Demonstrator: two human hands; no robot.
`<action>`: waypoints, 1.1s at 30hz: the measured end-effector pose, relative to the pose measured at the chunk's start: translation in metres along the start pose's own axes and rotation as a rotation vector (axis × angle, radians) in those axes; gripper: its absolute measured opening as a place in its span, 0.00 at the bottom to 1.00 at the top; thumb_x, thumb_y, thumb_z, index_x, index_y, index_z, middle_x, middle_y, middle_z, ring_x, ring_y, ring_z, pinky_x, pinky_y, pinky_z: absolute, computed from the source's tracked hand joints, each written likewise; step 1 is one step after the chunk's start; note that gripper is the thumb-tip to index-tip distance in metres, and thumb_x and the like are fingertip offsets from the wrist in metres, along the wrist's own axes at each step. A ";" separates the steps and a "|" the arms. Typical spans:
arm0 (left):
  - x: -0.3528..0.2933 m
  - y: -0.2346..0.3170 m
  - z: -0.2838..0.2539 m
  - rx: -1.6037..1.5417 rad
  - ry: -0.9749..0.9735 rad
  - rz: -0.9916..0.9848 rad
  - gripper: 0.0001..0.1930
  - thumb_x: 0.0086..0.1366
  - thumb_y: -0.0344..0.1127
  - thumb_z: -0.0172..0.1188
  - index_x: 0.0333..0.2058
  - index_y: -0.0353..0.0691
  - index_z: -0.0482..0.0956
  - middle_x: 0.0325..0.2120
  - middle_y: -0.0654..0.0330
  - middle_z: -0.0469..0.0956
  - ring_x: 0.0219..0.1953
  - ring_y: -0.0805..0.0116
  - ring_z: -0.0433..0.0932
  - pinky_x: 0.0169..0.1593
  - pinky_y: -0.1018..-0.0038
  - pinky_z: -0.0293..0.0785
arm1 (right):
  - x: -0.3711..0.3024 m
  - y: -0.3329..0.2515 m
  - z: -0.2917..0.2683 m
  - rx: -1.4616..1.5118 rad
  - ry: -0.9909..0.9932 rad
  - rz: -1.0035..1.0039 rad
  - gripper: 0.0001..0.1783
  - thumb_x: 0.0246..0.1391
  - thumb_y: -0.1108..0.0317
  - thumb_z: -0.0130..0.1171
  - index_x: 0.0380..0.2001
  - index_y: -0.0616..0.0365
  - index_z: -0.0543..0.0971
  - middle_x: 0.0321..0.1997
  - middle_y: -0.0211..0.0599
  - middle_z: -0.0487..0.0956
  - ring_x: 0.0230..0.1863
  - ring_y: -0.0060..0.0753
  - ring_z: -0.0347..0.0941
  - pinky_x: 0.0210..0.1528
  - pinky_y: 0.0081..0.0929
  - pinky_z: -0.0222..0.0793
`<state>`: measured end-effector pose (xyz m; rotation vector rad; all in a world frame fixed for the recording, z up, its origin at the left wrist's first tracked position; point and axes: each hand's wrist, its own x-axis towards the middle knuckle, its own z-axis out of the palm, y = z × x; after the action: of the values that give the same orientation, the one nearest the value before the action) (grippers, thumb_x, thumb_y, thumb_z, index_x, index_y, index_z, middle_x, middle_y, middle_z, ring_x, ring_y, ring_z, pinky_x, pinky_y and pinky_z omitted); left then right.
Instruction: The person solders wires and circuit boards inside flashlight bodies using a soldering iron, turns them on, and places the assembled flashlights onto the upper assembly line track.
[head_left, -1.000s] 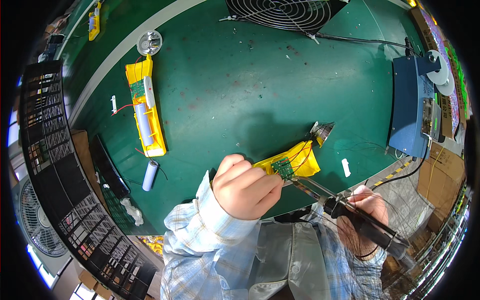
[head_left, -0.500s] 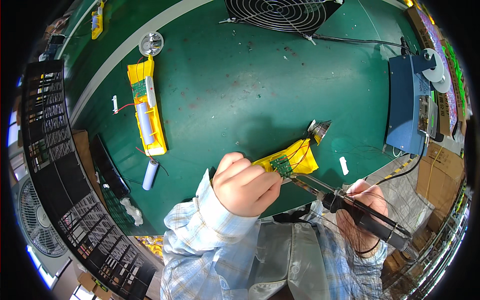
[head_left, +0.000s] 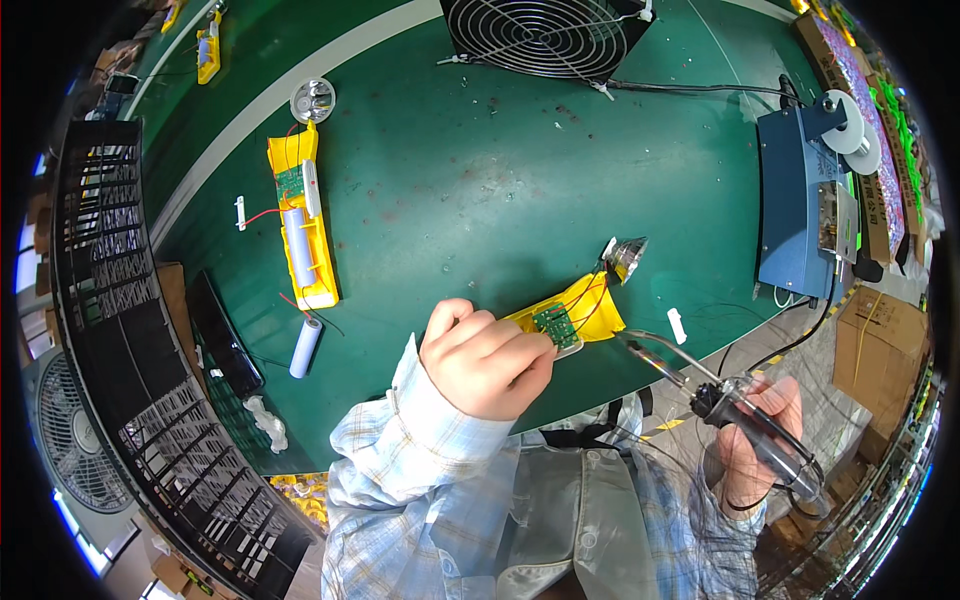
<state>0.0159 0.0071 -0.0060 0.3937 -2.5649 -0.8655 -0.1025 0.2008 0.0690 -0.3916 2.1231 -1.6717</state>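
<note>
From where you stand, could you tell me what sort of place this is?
Most likely an electronics assembly bench. The right hand holds a soldering iron near a yellow housing with a green circuit board, and a blue soldering station sits on the green mat.

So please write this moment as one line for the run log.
left hand: grips yellow plastic housing with green circuit board | right hand: holds soldering iron, tip beside housing

Plenty of open green table [head_left: 480, 190] in the middle to move a hand through, but the fan [head_left: 545, 35] blocks the far edge, the blue box [head_left: 795, 210] hogs the right edge, and an open yellow casing [head_left: 303, 235] sits toward the left edge.
</note>
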 end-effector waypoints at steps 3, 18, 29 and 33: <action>0.001 0.002 -0.001 0.004 0.005 0.001 0.09 0.35 0.27 0.65 0.18 0.46 0.76 0.12 0.69 0.70 0.16 0.72 0.65 0.30 0.75 0.59 | -0.006 0.004 -0.012 -0.049 -0.013 -0.020 0.19 0.38 0.63 0.65 0.24 0.61 0.65 0.24 0.29 0.61 0.29 0.24 0.57 0.32 0.21 0.56; -0.005 0.017 -0.055 0.137 0.142 -0.054 0.20 0.31 0.42 0.69 0.26 0.41 0.76 0.18 0.60 0.71 0.20 0.62 0.70 0.28 0.73 0.65 | -0.027 0.010 -0.071 0.168 0.066 0.030 0.15 0.42 0.68 0.58 0.23 0.56 0.60 0.21 0.25 0.61 0.20 0.13 0.53 0.22 0.10 0.47; 0.259 -0.112 -0.093 -0.044 0.404 -0.369 0.23 0.42 0.42 0.67 0.35 0.34 0.74 0.30 0.56 0.75 0.28 0.66 0.73 0.34 0.72 0.69 | -0.005 0.039 -0.084 0.329 0.218 -0.035 0.14 0.39 0.73 0.57 0.28 0.54 0.62 0.23 0.25 0.64 0.21 0.14 0.57 0.21 0.12 0.54; 0.303 -0.181 -0.068 0.288 0.161 -0.596 0.28 0.41 0.51 0.65 0.37 0.37 0.74 0.36 0.51 0.74 0.40 0.54 0.72 0.45 0.67 0.67 | -0.003 0.038 -0.079 0.007 0.282 -0.028 0.07 0.46 0.72 0.56 0.25 0.59 0.68 0.20 0.26 0.64 0.22 0.17 0.59 0.24 0.17 0.56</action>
<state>-0.1954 -0.2833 0.0157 1.3035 -2.4457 -0.6027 -0.1370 0.2789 0.0486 -0.1926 2.3180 -1.8424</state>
